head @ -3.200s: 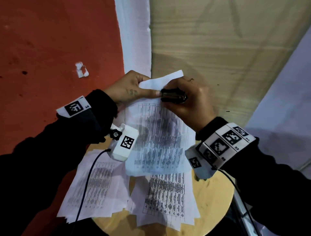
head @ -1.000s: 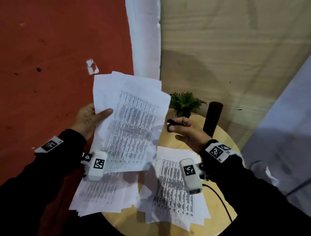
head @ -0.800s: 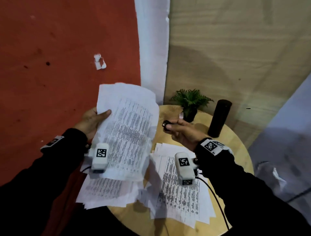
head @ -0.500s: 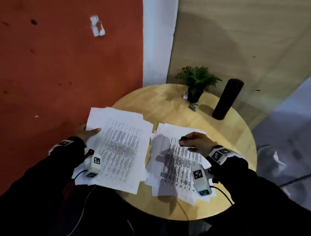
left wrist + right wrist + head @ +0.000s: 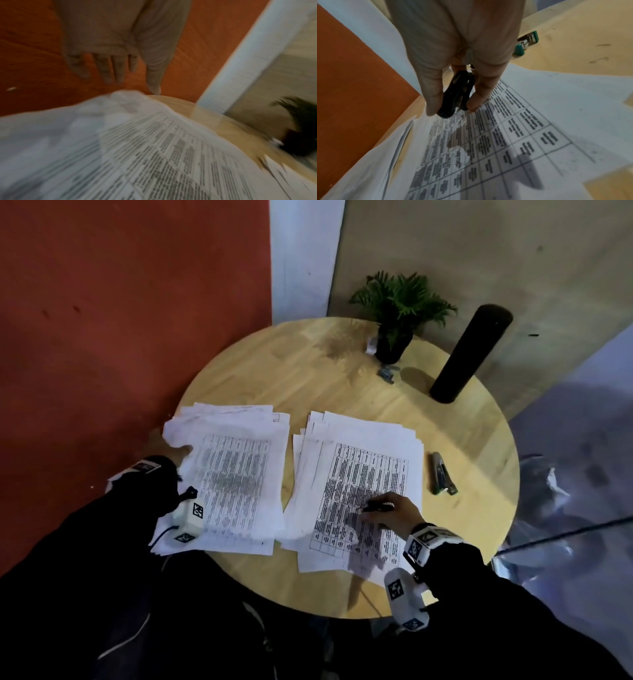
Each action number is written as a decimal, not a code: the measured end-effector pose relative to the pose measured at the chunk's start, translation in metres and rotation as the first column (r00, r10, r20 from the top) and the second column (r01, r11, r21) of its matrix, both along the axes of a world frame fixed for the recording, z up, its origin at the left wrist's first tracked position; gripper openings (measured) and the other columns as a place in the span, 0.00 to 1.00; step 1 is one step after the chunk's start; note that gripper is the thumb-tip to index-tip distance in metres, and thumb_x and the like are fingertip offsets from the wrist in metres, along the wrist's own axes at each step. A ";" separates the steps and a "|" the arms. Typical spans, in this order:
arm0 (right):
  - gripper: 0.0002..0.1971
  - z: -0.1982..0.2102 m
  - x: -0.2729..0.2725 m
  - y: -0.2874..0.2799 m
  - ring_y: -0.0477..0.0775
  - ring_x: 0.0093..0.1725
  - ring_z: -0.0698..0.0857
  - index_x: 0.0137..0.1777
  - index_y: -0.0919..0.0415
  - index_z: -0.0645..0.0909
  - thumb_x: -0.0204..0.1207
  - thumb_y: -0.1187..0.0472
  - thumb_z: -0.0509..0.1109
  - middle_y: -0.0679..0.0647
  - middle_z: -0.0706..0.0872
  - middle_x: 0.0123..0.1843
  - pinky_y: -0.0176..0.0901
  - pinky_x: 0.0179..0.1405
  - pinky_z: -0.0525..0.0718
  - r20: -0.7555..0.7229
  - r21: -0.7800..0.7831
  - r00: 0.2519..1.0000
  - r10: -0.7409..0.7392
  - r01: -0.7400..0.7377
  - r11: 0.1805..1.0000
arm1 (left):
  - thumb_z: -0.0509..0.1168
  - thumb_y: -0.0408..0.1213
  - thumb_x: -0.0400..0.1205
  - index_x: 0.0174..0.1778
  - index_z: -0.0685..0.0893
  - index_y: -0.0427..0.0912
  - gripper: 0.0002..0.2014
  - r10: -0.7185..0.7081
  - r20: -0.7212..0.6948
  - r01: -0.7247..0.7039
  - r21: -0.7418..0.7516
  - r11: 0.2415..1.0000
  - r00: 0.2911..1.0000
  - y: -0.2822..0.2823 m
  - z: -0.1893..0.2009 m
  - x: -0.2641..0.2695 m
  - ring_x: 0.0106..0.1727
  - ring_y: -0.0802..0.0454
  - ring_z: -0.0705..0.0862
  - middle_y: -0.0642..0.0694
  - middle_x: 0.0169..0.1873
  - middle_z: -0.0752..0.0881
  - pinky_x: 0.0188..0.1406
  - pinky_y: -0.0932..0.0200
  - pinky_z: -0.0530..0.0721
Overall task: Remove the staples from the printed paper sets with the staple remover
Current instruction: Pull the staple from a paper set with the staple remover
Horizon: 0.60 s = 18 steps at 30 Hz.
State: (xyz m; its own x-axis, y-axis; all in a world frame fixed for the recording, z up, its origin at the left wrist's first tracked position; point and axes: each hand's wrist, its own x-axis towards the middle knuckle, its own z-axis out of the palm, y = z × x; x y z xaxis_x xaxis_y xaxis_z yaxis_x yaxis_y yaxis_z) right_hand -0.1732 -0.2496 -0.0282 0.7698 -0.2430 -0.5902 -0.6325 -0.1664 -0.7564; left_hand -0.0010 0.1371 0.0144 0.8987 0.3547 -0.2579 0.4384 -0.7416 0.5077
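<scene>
With the freed set now down on the left pile [image 5: 236,474], one more staple job looks done.
Left hand [image 5: 109,56] has let go, fingers loose; right hand [image 5: 394,513] pinches the remover [image 5: 456,94] over the right pile [image 5: 363,474], stapler [image 5: 442,474] beside.

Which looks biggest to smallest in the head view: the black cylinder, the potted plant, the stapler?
1. Black cylinder and potted plant: too alike to rank.
2. Stapler, clearly smallest, though nearer the camera.
</scene>
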 end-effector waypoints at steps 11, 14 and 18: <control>0.20 -0.015 0.000 -0.007 0.43 0.13 0.64 0.27 0.63 0.69 0.76 0.62 0.73 0.45 0.64 0.13 0.35 0.18 0.61 0.114 0.010 0.981 0.157 -0.159 0.987 | 0.74 0.39 0.75 0.69 0.76 0.36 0.27 -0.471 -0.128 0.453 -0.149 0.879 0.873 -0.183 -0.021 -0.033 0.67 0.40 0.79 0.35 0.67 0.80 0.64 0.56 0.75; 0.19 -0.014 -0.001 -0.005 0.45 0.18 0.68 0.28 0.60 0.68 0.75 0.64 0.73 0.48 0.69 0.19 0.37 0.22 0.64 0.101 0.010 0.992 0.079 -0.081 0.997 | 0.74 0.47 0.74 0.76 0.67 0.35 0.38 -0.400 -0.258 0.391 -0.085 0.916 0.880 -0.207 -0.037 -0.038 0.74 0.38 0.71 0.35 0.74 0.71 0.72 0.47 0.72; 0.15 -0.015 -0.002 -0.003 0.50 0.28 0.71 0.35 0.58 0.69 0.73 0.64 0.75 0.55 0.72 0.31 0.40 0.27 0.68 0.084 0.056 0.996 -0.005 0.000 0.998 | 0.76 0.49 0.72 0.72 0.70 0.33 0.38 -0.244 -0.304 0.243 -0.041 0.969 0.921 -0.221 -0.044 -0.040 0.72 0.38 0.73 0.36 0.71 0.74 0.69 0.47 0.75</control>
